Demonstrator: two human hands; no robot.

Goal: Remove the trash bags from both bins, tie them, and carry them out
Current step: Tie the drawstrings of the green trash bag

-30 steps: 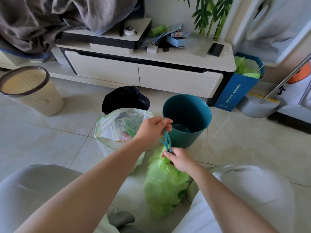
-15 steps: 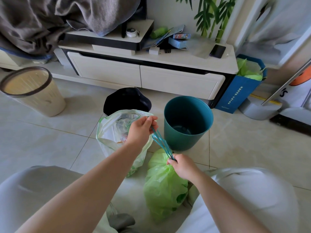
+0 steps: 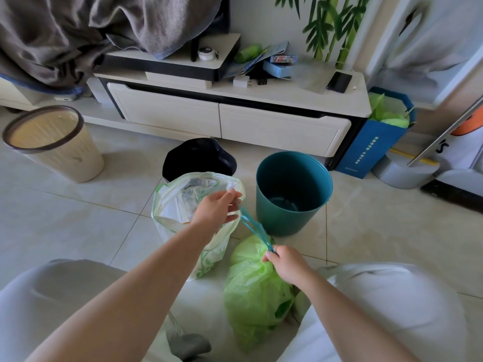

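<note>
Left hand point(image 3: 217, 210) pinches teal drawstring point(image 3: 254, 228), drawn taut up-left | right hand point(image 3: 285, 262) clenches the green trash bag point(image 3: 253, 291) neck, anchoring the cinch | bag on near floor, beside bagless teal bin point(image 3: 292, 218) | white bag point(image 3: 167, 205) at left gapes, untied.

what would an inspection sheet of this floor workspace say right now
surface: pale tiled floor
job's things: green trash bag on the floor, its drawstring stretched taut; white trash bag upright, mouth open; teal bin and beige bin unlined
clutter: phone and charger on the TV cabinet
hands: left hand pinches the drawstring's end; right hand grips the green trash bag's neck
cables: nothing seen
surroundings: grey blanket over the cabinet's left; blue box holding green plastic at its right
</note>
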